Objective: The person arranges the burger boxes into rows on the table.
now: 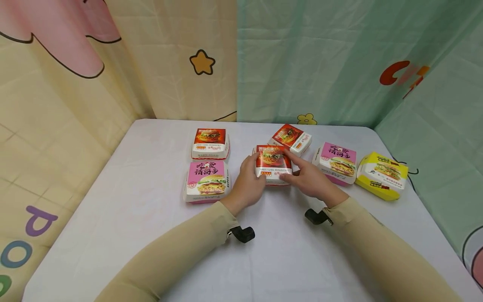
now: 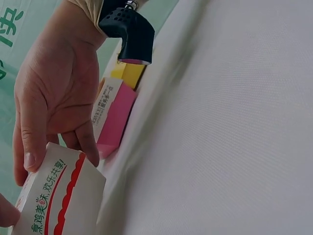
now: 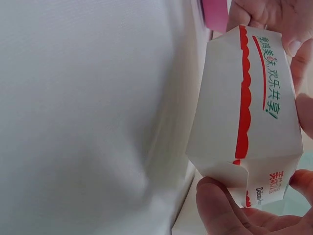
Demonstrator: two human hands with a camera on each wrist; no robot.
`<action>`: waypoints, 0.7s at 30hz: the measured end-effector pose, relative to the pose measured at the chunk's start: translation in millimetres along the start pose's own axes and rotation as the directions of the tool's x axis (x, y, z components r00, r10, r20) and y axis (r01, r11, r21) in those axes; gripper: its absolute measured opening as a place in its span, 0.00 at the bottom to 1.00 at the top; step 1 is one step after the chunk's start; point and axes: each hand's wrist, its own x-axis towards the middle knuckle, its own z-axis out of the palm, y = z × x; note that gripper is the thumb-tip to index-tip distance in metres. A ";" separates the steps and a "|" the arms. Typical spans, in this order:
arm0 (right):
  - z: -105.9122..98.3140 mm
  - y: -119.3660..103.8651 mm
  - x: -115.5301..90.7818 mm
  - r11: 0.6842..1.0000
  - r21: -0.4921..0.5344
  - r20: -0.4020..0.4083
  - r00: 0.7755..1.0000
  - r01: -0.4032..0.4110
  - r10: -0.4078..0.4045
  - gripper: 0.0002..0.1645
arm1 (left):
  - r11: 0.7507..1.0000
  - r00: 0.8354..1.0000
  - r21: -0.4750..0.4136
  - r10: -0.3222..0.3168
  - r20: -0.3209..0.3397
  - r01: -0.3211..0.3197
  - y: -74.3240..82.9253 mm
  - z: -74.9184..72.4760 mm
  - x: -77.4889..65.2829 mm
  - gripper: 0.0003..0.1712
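Both hands hold a red-and-white burger box (image 1: pixel 273 161) in the middle of the head view. My left hand (image 1: pixel 249 184) grips its left side, and my right hand (image 1: pixel 311 178) has its right side between thumb and fingers. In the right wrist view, the right thumb (image 3: pixel 220 208) lies against the lower end of the box (image 3: pixel 239 103). The left wrist view shows the right hand (image 2: pixel 58 93) across the box (image 2: pixel 63 196); little of the left hand appears there. Whether the box touches the table cannot be told.
Another red burger box (image 1: pixel 210 143) stands behind a pink one (image 1: pixel 206 182) on the left. Behind the held box sits an angled red box (image 1: pixel 290 139). A pink box (image 1: pixel 337 162) and a yellow box (image 1: pixel 382 175) stand rightward on the white table (image 1: pixel 136 176). Curtains (image 1: pixel 302 63) hang behind.
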 end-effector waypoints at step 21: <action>10.7 -9.0 23.9 1.000 0.017 0.046 0.999 -0.015 0.014 0.53 | 0.988 0.986 -0.050 -0.151 -0.071 0.147 -2.6 -0.6 6.1 0.41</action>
